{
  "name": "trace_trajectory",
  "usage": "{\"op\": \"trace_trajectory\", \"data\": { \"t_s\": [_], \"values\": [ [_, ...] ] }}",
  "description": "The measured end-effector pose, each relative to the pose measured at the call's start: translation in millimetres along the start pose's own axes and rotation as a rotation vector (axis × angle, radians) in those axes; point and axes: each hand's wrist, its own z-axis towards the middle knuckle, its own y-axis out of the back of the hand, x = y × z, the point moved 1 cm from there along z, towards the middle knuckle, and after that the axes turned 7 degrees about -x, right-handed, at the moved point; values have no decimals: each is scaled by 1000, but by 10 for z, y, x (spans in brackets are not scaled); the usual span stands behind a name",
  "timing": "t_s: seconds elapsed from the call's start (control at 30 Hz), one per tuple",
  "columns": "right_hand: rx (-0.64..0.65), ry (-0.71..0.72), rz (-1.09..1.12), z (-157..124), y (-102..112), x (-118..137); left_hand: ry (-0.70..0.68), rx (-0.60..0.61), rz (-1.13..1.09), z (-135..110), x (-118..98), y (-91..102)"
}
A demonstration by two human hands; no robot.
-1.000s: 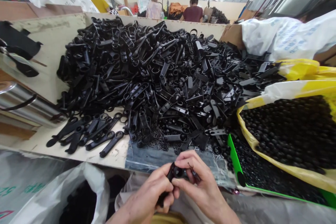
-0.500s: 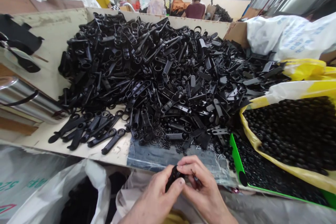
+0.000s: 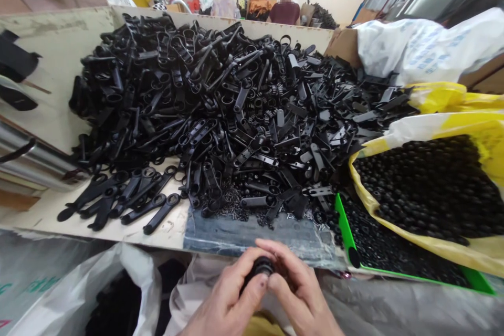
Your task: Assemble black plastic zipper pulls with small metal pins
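Hundreds of black plastic arms (image 3: 220,110) lie in one big heap across the pale surface (image 3: 51,58) and fill most of the view. Judging from this, the work has a long way to go. The heap is large, and only about eight arms lie spread flat in a loose row (image 3: 118,202) at the heap's front left edge.

To the right of the heap sits an open yellow bag (image 3: 433,252), filled almost to its rim with small round black pieces. In front of the heap and to the left, below the surface's edge, a white bag (image 3: 129,273) gapes open. Its contents are dark and cannot be made out. At the heap's front right corner a green tray (image 3: 342,220), partly under the yellow bag, holds more small black pieces. Tiny dark pins (image 3: 232,205) are scattered at the heap's front edge, next to a dark mat (image 3: 244,233).

In front of the heap, at the bottom middle, the person's left hand (image 3: 224,299) and right hand (image 3: 299,294) meet. The fingers (image 3: 277,254) of both hands are clenched around one small black piece (image 3: 260,268) with a round end. They hide most of it.
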Motion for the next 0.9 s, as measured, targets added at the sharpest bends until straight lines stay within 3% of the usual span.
{"op": "trace_trajectory", "data": {
  "t_s": [0.1,0.23,0.33,0.47,0.5,0.67,0.9],
  "values": [
    [-39,-53,22,26,-133,-7,-43,-19,62,-6,27,18],
    [-97,-36,125,135,-248,78,-168,-39,452,44,5,82],
    [-85,-133,174,210,-269,135,-198,-136,647,53,22,79],
    [-23,-177,163,299,-242,177,-67,-298,426,13,119,64],
    [-15,-147,156,323,-231,185,-2,-277,350,9,149,68],
    [12,38,65,404,-208,200,299,47,-81,45,253,95],
    [77,87,41,416,-194,195,399,113,-192,70,138,87]
  ]
}}
